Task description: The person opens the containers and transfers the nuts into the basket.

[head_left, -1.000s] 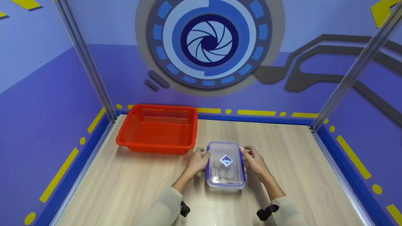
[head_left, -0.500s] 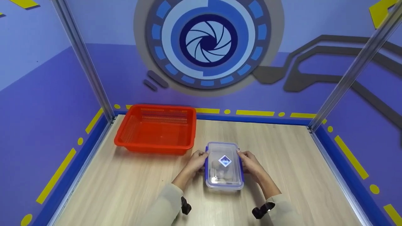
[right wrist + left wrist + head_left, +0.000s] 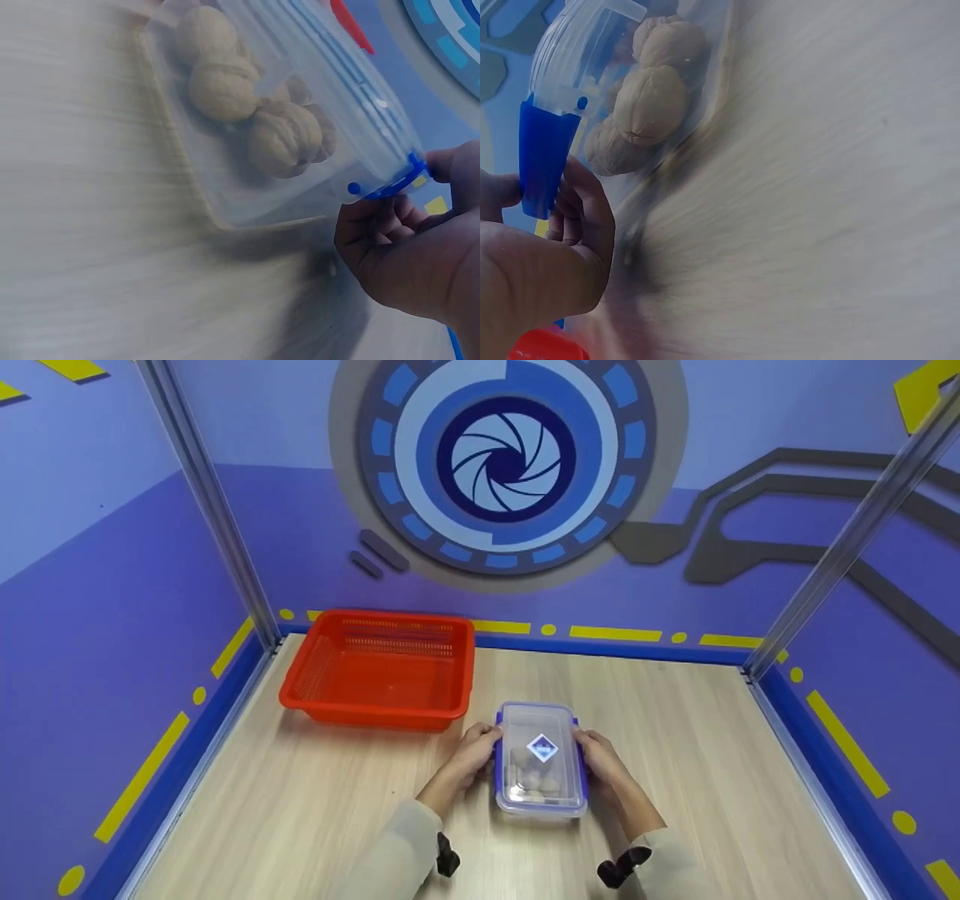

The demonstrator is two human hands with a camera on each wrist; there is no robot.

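A clear plastic food container [image 3: 538,787] with a blue-rimmed lid and a diamond-shaped sticker rests on the table between both hands. Through its walls several walnuts [image 3: 651,105] are visible. On the container's left side, my left hand [image 3: 469,751] pinches a blue side latch [image 3: 544,154] between thumb and curled fingers. The latch hangs down from the lid. Opposite it, my right hand [image 3: 606,759] has its thumb on top of the other blue latch [image 3: 397,180] and its curled fingers beneath. The lid lies on the container.
A red plastic basket [image 3: 375,712] with slotted sides stands at the back left of the wooden table [image 3: 315,810]. Printed panels [image 3: 675,607] and metal posts [image 3: 840,540] close off the back and sides.
The right hand's spread fingers have drawn in against the container's side, and the left fingers have curled in too. The container stays in about the same place; the head view has shifted slightly.
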